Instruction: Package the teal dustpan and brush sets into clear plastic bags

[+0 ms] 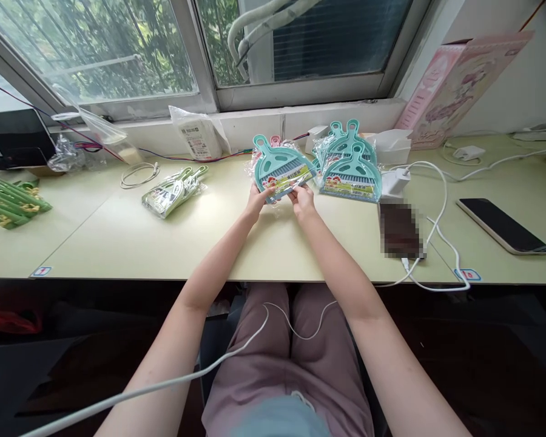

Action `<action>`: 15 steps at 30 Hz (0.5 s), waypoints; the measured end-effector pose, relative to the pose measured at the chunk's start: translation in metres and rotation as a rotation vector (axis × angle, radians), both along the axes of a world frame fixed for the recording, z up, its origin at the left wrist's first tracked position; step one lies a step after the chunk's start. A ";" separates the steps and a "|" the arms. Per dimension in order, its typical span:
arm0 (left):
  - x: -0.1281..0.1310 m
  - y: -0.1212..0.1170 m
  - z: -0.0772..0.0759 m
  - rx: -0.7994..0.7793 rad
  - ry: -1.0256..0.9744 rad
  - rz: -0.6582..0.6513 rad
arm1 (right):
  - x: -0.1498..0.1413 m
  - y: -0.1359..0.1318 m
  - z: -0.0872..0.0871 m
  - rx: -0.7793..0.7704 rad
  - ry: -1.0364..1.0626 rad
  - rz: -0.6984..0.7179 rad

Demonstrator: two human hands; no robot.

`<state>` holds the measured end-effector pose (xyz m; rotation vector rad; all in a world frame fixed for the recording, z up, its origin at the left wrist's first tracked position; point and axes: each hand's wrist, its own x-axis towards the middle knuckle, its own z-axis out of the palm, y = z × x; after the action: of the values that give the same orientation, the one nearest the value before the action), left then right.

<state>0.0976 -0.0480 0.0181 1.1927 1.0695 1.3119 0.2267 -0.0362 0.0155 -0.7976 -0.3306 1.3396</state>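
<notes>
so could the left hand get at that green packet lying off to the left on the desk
Probably yes: the green packet lies on bare desk with nothing between it and the left hand, though that hand now grips the teal dustpan pack.

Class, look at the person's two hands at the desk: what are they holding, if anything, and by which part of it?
Both hands, left hand and right hand, hold one teal dustpan set in clear wrapping, gripping its wide lower edge.
</notes>
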 end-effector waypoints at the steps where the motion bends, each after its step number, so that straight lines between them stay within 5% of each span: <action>1: 0.001 0.000 0.000 -0.001 0.005 -0.001 | 0.002 0.002 -0.001 0.012 -0.011 0.008; 15: 0.003 0.001 -0.002 0.005 -0.035 0.038 | 0.002 0.003 -0.003 0.016 -0.046 0.025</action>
<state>0.1005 -0.0470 0.0163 1.1546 1.0684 1.3606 0.2285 -0.0335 0.0127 -0.8143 -0.3880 1.3415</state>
